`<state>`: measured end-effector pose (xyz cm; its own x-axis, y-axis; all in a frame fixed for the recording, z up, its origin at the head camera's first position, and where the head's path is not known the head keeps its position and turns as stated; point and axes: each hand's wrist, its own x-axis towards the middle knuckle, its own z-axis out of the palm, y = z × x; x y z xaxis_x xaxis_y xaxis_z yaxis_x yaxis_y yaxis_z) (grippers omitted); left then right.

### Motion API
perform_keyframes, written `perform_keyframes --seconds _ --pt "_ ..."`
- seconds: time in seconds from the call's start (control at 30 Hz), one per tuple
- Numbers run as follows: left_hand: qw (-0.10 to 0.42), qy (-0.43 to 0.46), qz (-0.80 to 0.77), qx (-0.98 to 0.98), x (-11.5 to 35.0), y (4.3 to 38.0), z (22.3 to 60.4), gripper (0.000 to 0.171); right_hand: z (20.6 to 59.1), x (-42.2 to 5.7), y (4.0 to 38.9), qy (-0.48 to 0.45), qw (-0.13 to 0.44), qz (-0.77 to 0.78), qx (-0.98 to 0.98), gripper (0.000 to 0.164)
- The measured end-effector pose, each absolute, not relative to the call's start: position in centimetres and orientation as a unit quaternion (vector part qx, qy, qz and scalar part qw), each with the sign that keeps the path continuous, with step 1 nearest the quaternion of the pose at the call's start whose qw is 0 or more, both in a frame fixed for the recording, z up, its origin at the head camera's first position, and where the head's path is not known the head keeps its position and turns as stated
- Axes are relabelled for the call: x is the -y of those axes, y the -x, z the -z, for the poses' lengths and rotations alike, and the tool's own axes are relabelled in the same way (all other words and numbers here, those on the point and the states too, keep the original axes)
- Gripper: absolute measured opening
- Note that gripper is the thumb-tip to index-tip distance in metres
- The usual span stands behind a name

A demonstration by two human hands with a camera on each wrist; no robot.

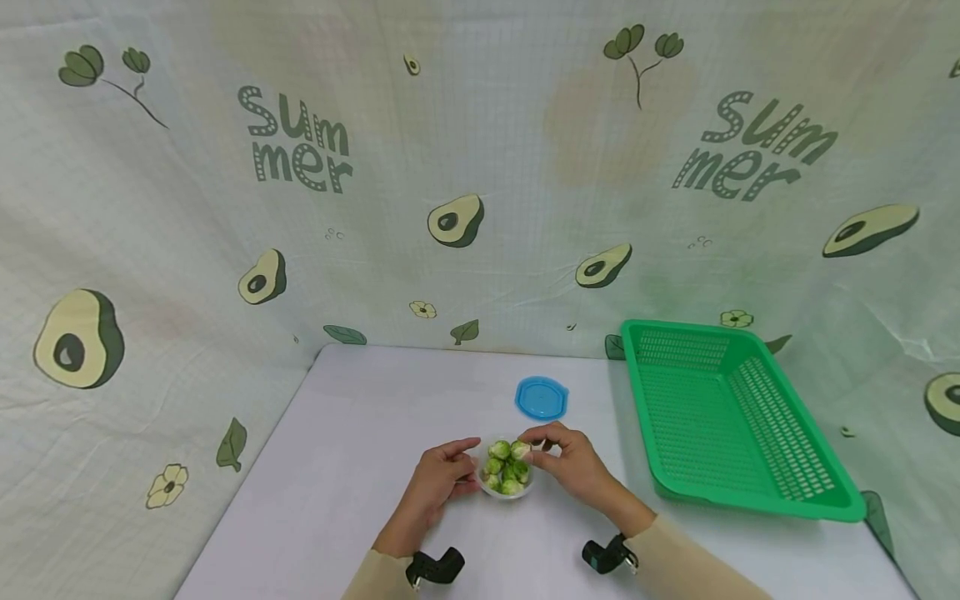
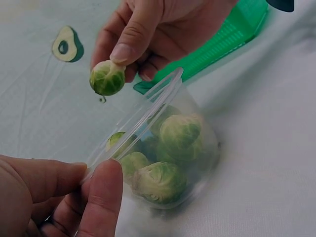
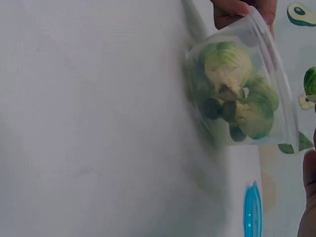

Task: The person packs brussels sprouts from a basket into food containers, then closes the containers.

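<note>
A clear round plastic tub point(image 2: 210, 143) with several Brussels sprouts point(image 2: 163, 181) inside stands on the white tabletop. My left hand point(image 1: 442, 477) holds the tub's rim at its left side, thumb and finger pinching the edge in the left wrist view. Above the opening, my right hand point(image 1: 573, 465) pinches a single green Brussels sprout point(image 2: 107, 79) between thumb and fingers. That sprout hangs over the rim, apart from those in the tub. In the right wrist view the tub point(image 3: 286, 108) shows from its side, and only part of my right hand point(image 3: 310, 182) appears at the edge.
Just behind the tub lies a blue plastic lid point(image 1: 542, 398). A large green perforated basket point(image 1: 720, 417) sits to the right on the table. Behind everything hangs a pale cloth point(image 1: 517, 150) printed with avocados, and the tabletop point(image 1: 360, 433) stretches out to the left.
</note>
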<state>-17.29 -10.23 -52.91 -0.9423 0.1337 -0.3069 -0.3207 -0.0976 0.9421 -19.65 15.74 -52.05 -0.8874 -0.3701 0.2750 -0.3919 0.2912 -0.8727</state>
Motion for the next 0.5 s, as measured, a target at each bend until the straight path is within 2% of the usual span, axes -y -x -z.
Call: perform_keyframes --seconds 0.2,0.5 --pt "0.154 0.074 -0.737 -0.654 10.2 17.3 52.8 0.049 52.5 -14.9 19.4 -0.233 0.000 -0.523 0.820 0.022" --pt "0.154 0.071 -0.739 -0.651 10.2 17.4 53.1 0.049 53.2 -14.3 19.1 -0.286 0.007 -0.505 0.814 0.021"
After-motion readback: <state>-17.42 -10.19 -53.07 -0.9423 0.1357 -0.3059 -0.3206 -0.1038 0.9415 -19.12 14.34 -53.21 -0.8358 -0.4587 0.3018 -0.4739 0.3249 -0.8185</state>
